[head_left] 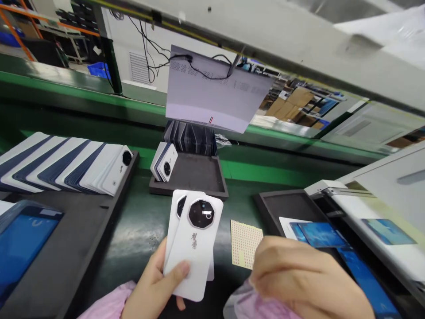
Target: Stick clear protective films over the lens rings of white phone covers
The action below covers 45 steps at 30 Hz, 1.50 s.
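My left hand (156, 279) is closed around two overlapping white phone back panels (195, 248). The front panel has a round black camera area at its top and dark lettering below. The rear panel is fanned out to the left, its camera area partly covered. My right hand (302, 274), slightly blurred, is curled at the lower right, beside a yellow sticker sheet (245, 243) with rows of small red marks. Its fingertips are hidden, so whether anything is in them does not show.
Overlapping white and dark-blue panels line the left tray (109, 206), with a blue-screened piece (26, 248) nearer me. A small panel stack (164, 161) stands in the middle tray (202, 170). Blue-screened pieces (322, 235) lie at right. A monitor (215, 93) hangs ahead.
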### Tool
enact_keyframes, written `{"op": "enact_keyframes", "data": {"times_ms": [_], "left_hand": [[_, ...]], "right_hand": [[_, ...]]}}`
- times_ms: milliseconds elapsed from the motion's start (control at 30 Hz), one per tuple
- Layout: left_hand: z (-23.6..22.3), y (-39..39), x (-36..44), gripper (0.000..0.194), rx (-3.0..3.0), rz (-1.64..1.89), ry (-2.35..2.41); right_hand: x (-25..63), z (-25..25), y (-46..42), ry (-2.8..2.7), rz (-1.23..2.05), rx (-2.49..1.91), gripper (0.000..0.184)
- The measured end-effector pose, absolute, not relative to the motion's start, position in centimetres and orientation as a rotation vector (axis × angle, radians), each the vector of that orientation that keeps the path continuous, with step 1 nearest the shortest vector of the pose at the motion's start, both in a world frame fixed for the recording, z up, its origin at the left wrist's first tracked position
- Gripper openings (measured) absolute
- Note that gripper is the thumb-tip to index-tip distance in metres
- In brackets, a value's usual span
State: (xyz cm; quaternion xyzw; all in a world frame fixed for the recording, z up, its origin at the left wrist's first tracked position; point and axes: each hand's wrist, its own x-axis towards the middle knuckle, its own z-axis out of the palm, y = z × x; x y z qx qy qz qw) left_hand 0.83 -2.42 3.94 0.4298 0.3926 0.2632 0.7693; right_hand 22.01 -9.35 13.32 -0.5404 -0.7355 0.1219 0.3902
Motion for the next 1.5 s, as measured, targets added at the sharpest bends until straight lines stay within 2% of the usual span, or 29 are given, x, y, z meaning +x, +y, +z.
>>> {"op": "enact_keyframes", "data": {"times_ms": [167,333,500,700,1167,1500], "left_hand": [[4.8,-2.7,1.0,0.042,0.905,0.550,0.936],[5.1,-2.9,1.3,0.039,0.868,0.534,1.002],[5.1,-2.9,1.3,0.039,0.887,0.522,1.039],[5.1,-2.9,1.3,0.041,0.905,0.502,1.056],[5.1,-2.9,1.2,0.042,0.927,0.486,1.039],[5.6,-2.8,1.6,0.042,0.925,0.500,1.081]], "right_hand": [[22.5,13.7,-7.8,-1.688,0.269,-1.432,0.007],[23.0,13.9,-6.9,-1.621,0.295,-1.470,0.022],[23.3,13.2,-6.9,-1.417,0.200,-1.581,0.016],[23.0,12.7,-6.1,-1.286,0.183,-1.546,0.017],[22.7,12.5,-5.4,-1.446,0.237,-1.498,0.021],[21.4,12.5,-3.7,-1.598,0.362,-1.561,0.011]]}}
